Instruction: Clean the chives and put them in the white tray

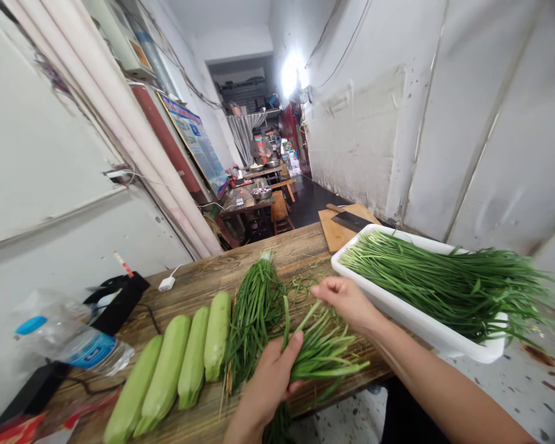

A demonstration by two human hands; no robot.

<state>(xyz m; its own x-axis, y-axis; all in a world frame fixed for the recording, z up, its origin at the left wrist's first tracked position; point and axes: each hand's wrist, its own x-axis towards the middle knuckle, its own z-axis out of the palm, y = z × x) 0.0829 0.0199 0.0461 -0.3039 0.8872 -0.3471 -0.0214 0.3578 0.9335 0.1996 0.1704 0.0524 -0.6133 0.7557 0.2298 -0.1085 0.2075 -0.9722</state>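
A loose pile of green chives (254,314) lies on the wooden table (203,280). My left hand (271,376) is closed round a small bunch of chive stalks (326,357) near the table's front edge. My right hand (346,299) hovers just above the same stalks, fingers curled in a pinch on a few strands. To the right stands a white tray (398,305) filled with more chives (444,280).
Several pale green squashes (176,361) lie side by side left of the chives. A water bottle (74,345) and a black object (118,299) sit at the far left. A cutting board with a cleaver (349,220) lies behind the tray. Tables fill the corridor beyond.
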